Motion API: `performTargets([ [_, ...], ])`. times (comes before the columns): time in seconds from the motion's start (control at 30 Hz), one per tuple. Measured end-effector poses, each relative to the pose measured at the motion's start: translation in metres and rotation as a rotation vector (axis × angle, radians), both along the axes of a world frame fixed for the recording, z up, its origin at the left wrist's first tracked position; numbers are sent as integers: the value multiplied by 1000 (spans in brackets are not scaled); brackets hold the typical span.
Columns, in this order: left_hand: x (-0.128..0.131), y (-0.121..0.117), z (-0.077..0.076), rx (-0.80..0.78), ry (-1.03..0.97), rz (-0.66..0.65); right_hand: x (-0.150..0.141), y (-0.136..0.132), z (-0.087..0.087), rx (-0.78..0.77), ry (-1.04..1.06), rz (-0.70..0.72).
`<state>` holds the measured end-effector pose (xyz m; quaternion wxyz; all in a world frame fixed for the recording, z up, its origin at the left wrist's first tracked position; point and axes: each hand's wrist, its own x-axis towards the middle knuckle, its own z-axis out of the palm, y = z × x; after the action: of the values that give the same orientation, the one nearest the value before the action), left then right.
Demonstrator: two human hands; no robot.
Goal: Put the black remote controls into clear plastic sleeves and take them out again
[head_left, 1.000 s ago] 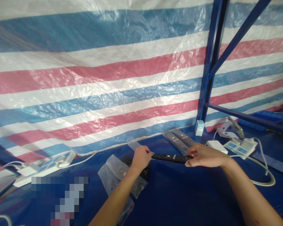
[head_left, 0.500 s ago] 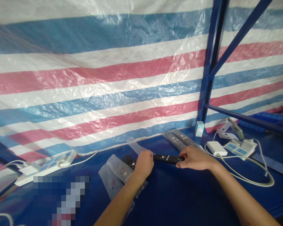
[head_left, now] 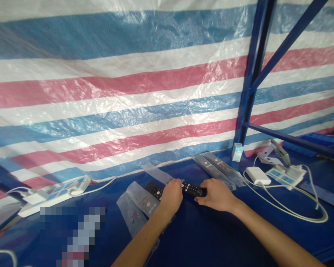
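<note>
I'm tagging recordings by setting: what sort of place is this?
Probably a makeshift workshop: a striped plastic sheet hangs behind a blue frame, and bagged remotes lie on the blue table.

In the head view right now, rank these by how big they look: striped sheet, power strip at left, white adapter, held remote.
1. Striped sheet
2. Power strip
Unsure: remote and white adapter. Their visible areas look alike, and the remote is partly covered.

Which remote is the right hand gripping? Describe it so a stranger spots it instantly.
Below the striped sheet, find the blue table. Between the left hand and right hand on that table is a black remote with some white buttons. Unlike the other remotes, its end is gripped by the right hand.
</note>
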<state>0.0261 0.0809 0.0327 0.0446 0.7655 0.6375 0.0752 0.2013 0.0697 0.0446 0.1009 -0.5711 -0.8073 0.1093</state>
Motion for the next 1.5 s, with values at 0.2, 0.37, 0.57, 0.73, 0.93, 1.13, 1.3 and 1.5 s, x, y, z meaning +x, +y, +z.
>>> performTargets([
  [0.2, 14, -13, 5, -24, -31, -95, -12, 6, -10, 24, 76, 22],
  [0.37, 14, -16, 4, -33, -72, -96, 14, 16, -6, -89, 179, 153],
  [0.57, 23, -27, -2, 27, -167, -180, 3, 18, -13, -5, 108, 10],
  [0.73, 31, -49, 2, 43, -247, -202, 1, 17, -11, 9, 77, -8],
  [0.93, -4, -83, 9, 86, -130, -93, 23, 18, 3, -118, 308, 144],
  [1.13, -45, -101, -18, 327, -62, -112, -28, 7, -12, 31, 31, -2],
  [1.3, -59, -109, -28, 547, -88, -175, -42, 6, -23, 79, 2, -47],
  [1.5, -69, -112, -26, 620, -40, -134, -20, 17, -19, 97, -78, -274],
])
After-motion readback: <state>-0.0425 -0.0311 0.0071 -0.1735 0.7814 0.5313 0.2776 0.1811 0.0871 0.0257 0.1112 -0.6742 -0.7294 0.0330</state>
